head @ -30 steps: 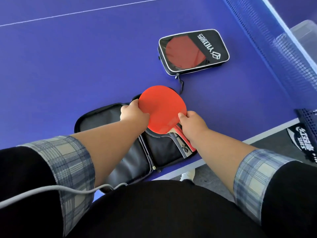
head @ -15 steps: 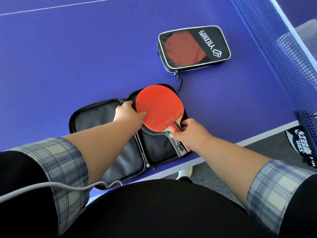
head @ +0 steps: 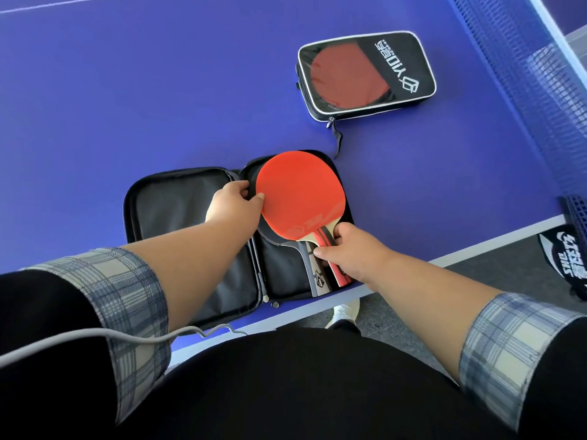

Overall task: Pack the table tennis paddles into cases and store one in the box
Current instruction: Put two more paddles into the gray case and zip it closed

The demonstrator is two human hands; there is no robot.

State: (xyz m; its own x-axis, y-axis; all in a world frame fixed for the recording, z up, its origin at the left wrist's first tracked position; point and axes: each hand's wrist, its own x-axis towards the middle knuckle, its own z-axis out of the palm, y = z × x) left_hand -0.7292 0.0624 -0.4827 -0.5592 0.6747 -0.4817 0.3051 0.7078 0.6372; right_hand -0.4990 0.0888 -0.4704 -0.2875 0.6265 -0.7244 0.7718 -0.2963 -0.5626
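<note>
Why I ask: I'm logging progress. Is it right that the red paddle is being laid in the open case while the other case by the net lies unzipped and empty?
Not quite. The head view shows the other case zipped shut with a paddle visible inside. The red paddle is indeed being laid in the open case.

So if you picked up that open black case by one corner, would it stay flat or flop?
Probably flop: the open case looks like soft fabric, hinged along a middle spine. The half under the red paddle would likely sag more, since it appears to carry two paddles. The zip edge should offer decent grip.
</note>
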